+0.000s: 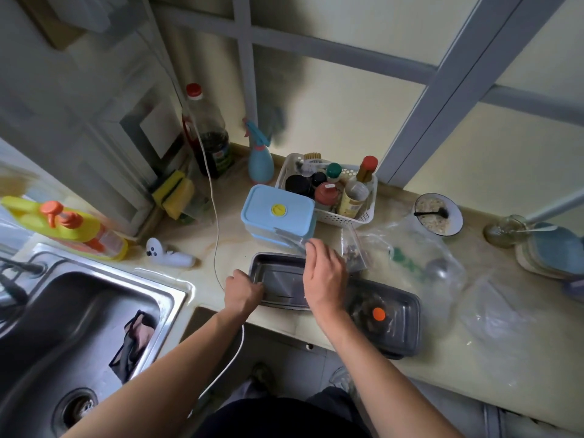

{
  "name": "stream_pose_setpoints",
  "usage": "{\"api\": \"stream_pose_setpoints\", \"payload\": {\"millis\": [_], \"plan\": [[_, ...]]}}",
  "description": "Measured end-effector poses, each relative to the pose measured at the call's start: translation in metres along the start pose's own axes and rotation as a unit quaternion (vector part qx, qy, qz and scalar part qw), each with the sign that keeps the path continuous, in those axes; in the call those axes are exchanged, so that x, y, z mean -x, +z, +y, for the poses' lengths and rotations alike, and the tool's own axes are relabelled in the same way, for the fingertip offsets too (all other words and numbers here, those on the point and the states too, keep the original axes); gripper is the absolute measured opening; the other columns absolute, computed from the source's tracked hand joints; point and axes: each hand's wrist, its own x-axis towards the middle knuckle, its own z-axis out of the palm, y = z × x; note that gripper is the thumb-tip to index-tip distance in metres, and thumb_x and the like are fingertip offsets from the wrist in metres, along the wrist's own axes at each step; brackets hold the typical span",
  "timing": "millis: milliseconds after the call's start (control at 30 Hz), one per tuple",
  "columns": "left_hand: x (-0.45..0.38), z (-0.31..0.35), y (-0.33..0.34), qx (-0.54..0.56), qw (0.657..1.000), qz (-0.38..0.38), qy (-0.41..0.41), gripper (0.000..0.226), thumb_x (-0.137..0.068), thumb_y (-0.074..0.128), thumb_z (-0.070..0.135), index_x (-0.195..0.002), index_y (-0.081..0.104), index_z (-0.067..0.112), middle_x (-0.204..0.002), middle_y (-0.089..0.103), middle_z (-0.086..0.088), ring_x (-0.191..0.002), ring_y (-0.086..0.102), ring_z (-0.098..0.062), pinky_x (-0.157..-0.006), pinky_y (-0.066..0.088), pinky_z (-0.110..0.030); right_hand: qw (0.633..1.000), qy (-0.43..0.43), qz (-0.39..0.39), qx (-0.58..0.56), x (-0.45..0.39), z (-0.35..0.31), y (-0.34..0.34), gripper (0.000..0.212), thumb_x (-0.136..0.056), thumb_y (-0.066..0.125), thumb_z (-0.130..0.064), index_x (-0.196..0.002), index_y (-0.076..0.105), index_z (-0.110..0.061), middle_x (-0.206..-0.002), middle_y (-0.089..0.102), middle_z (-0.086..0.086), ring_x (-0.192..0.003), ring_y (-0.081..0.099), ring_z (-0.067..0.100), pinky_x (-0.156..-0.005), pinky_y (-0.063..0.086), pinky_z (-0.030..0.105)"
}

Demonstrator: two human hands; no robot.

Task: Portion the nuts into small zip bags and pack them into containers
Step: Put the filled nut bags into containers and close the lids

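Over tray [278, 273], right hand [325, 276] (fingers curled) pinches bag [289, 237].

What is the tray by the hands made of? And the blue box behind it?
The tray looks like metal, probably stainless steel: grey, shiny, reflecting light like the sink. The blue box looks like smooth matte plastic, with a moulded lid and yellow knob.
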Motion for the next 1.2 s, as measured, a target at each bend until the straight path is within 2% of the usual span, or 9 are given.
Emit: {"api": "stream_pose_setpoints", "payload": {"millis": [100, 200, 333, 400, 567, 700, 800, 900, 1200], "plan": [[0.005, 0.005, 0.002, 0.008, 1.0, 0.001, -0.025, 0.037, -0.084, 0.061, 0.022, -0.112, 0.051, 0.0, -0.11, 0.058, -0.018, -0.091, 0.058, -0.033, -0.074, 0.046, -0.037, 0.989, 0.068, 0.016, -0.132, -0.017, 0.002, -0.007, 0.036, -0.106, 0.041, -0.029, -0.096, 0.07, -0.01, -0.087, 0.073, 0.001, -0.077, 0.065, 0.018, -0.067, 0.049, 0.032], [0.008, 0.003, 0.004, 0.013, 0.999, 0.021, -0.045, 0.04, -0.089, 0.063, 0.029, -0.114, 0.051, 0.0, -0.113, 0.058, -0.018, -0.091, 0.056, -0.031, -0.075, 0.046, -0.037, 0.95, 0.249, 0.03, -0.187, -0.042, 0.001, -0.009, 0.049, -0.103, 0.037, -0.044, -0.098, 0.075, -0.014, -0.095, 0.069, -0.001, -0.088, 0.062, 0.015, -0.075, 0.045, 0.03], [0.014, -0.003, 0.006, 0.01, 0.997, 0.053, -0.06, 0.05, -0.088, 0.064, 0.044, -0.109, 0.052, 0.001, -0.11, 0.06, -0.018, -0.09, 0.058, -0.033, -0.078, 0.048, -0.04, 0.816, 0.481, -0.053, -0.315, -0.072, 0.011, -0.002, 0.037, -0.108, 0.04, -0.042, -0.091, 0.069, -0.026, -0.099, 0.072, 0.001, -0.094, 0.066, 0.021, -0.087, 0.053, 0.039], [0.02, -0.003, 0.007, 0.007, 0.997, 0.056, -0.054, 0.044, -0.089, 0.065, 0.035, -0.111, 0.053, -0.001, -0.109, 0.061, -0.018, -0.094, 0.059, -0.035, -0.079, 0.047, -0.04, 0.764, 0.522, -0.067, -0.374, -0.078, 0.017, 0.006, 0.033, -0.108, 0.045, -0.039, -0.092, 0.069, -0.022, -0.089, 0.07, -0.002, -0.081, 0.064, 0.016, -0.074, 0.054, 0.032], [0.035, -0.004, 0.009, -0.004, 1.0, 0.005, -0.03, 0.035, -0.09, 0.061, 0.019, -0.118, 0.051, 0.0, -0.107, 0.06, -0.015, -0.089, 0.056, -0.027, -0.076, 0.044, -0.033, 0.724, 0.532, -0.109, -0.425, -0.08, 0.037, 0.027, 0.017, -0.104, 0.055, -0.016, -0.098, 0.069, -0.009, -0.082, 0.07, 0.008, -0.067, 0.065, 0.015, -0.05, 0.047, 0.021], [0.041, -0.006, 0.011, -0.007, 0.998, 0.032, -0.05, 0.048, -0.09, 0.062, 0.022, -0.13, 0.047, 0.0, -0.127, 0.054, -0.022, -0.114, 0.058, -0.038, -0.094, 0.046, -0.039, 0.746, 0.524, -0.108, -0.397, -0.077, 0.067, 0.021, 0.012, -0.101, 0.055, -0.009, -0.102, 0.066, -0.011, -0.102, 0.074, 0.01, -0.086, 0.075, 0.021, -0.063, 0.057, 0.026], [0.046, -0.003, 0.019, 0.008, 0.997, 0.051, -0.058, 0.059, -0.089, 0.064, 0.02, -0.14, 0.039, 0.002, -0.137, 0.042, -0.023, -0.126, 0.049, -0.04, -0.105, 0.041, -0.042, 0.851, 0.475, -0.136, -0.176, -0.074, 0.101, -0.001, 0.023, -0.094, 0.054, -0.01, -0.099, 0.073, -0.022, -0.108, 0.076, 0.011, -0.093, 0.073, 0.031, -0.081, 0.06, 0.038], [0.054, 0.001, 0.026, 0.011, 0.992, 0.099, -0.076, 0.065, -0.086, 0.069, 0.024, -0.141, 0.038, 0.01, -0.138, 0.039, -0.019, -0.128, 0.044, -0.038, -0.103, 0.042, -0.047, 0.896, 0.399, -0.194, -0.009, -0.072, 0.129, -0.018, 0.022, -0.092, 0.06, -0.008, -0.109, 0.073, -0.014, -0.116, 0.072, 0.014, -0.108, 0.066, 0.037, -0.086, 0.053, 0.036], [0.065, 0.009, 0.039, 0.006, 0.984, 0.151, -0.093, 0.07, -0.082, 0.075, 0.027, -0.14, 0.038, 0.016, -0.137, 0.038, -0.015, -0.128, 0.041, -0.035, -0.101, 0.043, -0.049, 0.852, 0.339, -0.397, 0.043, -0.071, 0.16, -0.019, 0.032, -0.084, 0.076, -0.033, -0.11, 0.073, -0.014, -0.112, 0.074, 0.01, -0.105, 0.069, 0.031, -0.076, 0.046, 0.026]]}}
